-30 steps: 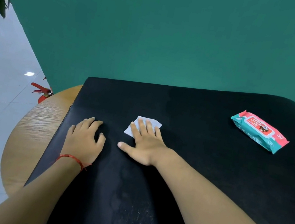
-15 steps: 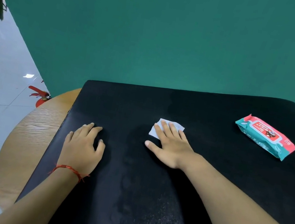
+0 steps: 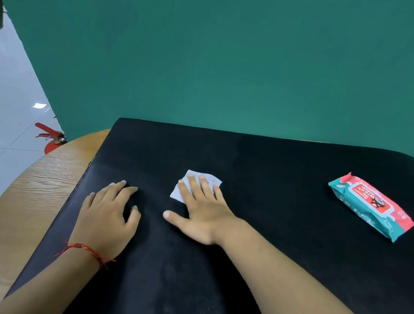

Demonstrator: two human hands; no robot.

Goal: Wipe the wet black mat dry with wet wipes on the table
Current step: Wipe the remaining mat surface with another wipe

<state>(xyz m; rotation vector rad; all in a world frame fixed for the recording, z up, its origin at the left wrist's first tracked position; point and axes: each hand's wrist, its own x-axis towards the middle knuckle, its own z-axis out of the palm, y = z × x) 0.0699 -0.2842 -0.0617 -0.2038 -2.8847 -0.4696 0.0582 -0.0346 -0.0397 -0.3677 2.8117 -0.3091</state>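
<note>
A black mat (image 3: 271, 223) covers most of the round wooden table (image 3: 35, 196). A white wipe (image 3: 197, 180) lies flat on the mat near its middle left. My right hand (image 3: 199, 211) presses on the wipe with straight, spread fingers, thumb out to the left. My left hand (image 3: 106, 219), with a red string at the wrist, rests flat on the mat near its left edge. Faint damp speckles show on the mat's near part.
A teal and red pack of wet wipes (image 3: 371, 206) lies on the mat at the right. A green wall stands behind the table. A red fire extinguisher (image 3: 50, 139) sits on the white tiled floor left of the table.
My right hand slid the wipe to the right and then back left toward my left hand. My left hand stayed in place on the mat.
</note>
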